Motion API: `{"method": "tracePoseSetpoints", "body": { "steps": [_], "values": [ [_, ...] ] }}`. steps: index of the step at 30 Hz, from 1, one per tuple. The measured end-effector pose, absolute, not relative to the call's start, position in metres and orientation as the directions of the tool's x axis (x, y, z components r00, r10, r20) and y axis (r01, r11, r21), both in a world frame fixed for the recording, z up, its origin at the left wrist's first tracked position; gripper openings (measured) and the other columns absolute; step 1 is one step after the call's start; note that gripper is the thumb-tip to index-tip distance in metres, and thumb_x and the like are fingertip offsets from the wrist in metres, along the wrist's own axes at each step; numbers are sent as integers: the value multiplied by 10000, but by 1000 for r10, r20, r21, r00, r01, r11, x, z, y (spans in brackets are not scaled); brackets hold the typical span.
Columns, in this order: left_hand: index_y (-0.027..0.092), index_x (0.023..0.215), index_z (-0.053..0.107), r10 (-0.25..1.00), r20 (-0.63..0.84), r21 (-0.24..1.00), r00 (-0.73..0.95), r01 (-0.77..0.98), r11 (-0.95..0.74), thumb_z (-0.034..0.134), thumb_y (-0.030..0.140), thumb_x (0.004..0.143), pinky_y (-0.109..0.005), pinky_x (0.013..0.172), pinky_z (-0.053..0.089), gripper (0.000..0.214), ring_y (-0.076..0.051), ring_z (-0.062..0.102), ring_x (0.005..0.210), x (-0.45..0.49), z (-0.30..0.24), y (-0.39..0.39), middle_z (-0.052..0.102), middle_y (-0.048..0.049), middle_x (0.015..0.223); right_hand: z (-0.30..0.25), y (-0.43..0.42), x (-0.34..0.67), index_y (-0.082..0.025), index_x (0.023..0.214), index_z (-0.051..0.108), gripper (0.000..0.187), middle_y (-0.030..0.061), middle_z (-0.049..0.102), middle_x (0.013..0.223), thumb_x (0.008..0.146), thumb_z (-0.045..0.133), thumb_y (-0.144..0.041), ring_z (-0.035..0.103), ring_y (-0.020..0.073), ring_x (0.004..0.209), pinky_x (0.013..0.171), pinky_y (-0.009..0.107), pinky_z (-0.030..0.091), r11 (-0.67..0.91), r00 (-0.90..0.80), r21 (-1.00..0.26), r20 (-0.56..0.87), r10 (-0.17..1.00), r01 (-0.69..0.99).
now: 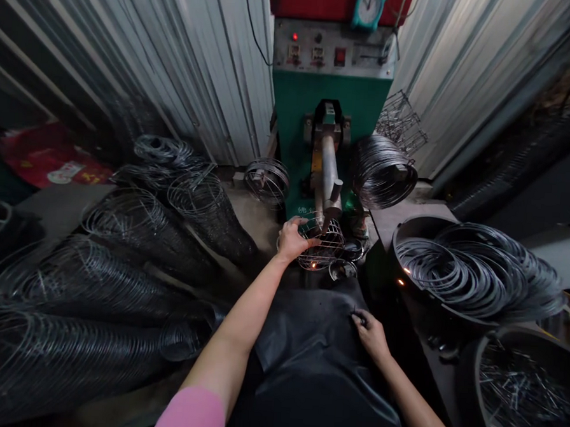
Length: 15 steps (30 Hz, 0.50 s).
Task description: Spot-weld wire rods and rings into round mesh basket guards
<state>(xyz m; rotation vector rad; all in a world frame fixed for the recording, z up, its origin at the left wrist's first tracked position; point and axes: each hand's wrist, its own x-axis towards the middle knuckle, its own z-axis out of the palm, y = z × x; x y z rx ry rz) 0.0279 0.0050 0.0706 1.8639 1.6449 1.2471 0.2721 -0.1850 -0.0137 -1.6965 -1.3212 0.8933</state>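
My left hand point(293, 241) is closed on the left side of a round wire basket point(330, 244), thumb inside the mesh. The basket sits at the electrode point(332, 206) of a green spot welder point(296, 90), and an orange spark glows at its lower edge. My right hand point(370, 333) rests low over the black apron point(308, 323), its thumb and fingers pinched together. Whatever lies between those fingers, if anything, is too dark and small to make out. Small metal rings point(343, 269) are just right of the basket.
Stacks of wire baskets point(94, 293) lie along the left. To the right, a tub point(400, 245) holds wire rings point(473, 268), and a lower bucket point(472, 376) holds short wire pieces point(524, 398). Wire coils point(385, 171) hang beside the welder. Sparks fly near the tub.
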Motion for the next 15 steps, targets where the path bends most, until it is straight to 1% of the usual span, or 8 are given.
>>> {"method": "tracePoseSetpoints", "body": {
  "steps": [4,10,15],
  "values": [
    [190,995,606,918,387,775,-81,569,-276,842,426,406,-400,926,426,678,-271,528,1078,28,68,6,570,-87,1139,-22,-193,282,-185,815,674,334,109,694,851,726,516,-466,640,249,815,757,360,502,-71,130,-852,-4,991,519],
    [171,1005,597,947,303,866,-108,447,-226,836,418,420,-368,873,457,678,-238,573,994,28,63,5,594,-76,1060,-30,-185,285,-168,856,667,364,120,692,868,756,495,-472,643,246,814,758,359,510,-74,107,-841,-19,994,536],
    [173,989,605,935,332,840,-126,491,-233,850,400,387,-400,934,419,688,-269,529,1074,28,64,5,569,-87,1116,-30,-184,284,-164,857,670,368,118,692,853,758,498,-475,644,239,795,750,353,513,-72,103,-840,-20,994,538]
  ]
}}
